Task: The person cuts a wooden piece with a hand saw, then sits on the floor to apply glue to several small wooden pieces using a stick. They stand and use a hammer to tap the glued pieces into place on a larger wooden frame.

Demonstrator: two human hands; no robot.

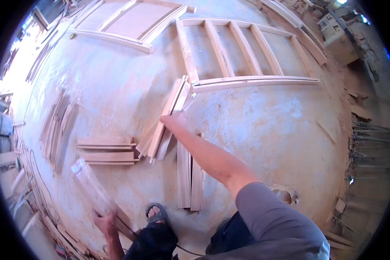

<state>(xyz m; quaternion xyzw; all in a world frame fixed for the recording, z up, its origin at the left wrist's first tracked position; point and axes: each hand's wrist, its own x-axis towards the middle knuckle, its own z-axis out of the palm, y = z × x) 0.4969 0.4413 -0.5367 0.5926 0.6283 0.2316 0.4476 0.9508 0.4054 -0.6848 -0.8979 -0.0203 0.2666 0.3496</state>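
My right hand (172,120), arm stretched forward, is closed around a slanting bundle of grooved wooden rails (177,96). The ends of these pale pieces fan apart slightly below the hand. Low on the left, my left hand (107,222) grips wooden boards (91,183) that tilt away from me; slight blur hides how many there are. Between the two hands, a small stack of short boards (106,156) lies crosswise on the floor. Two upright-lying planks (184,180) rest side by side just below my right forearm.
A wooden frame with several crossbars (255,80) lies ahead, and a panelled frame (112,41) lies farther left. More boards (56,125) are piled at left. A bundle of thin rods (370,134) and wood scraps line the right side. My sandalled foot (156,213) stands near the planks.
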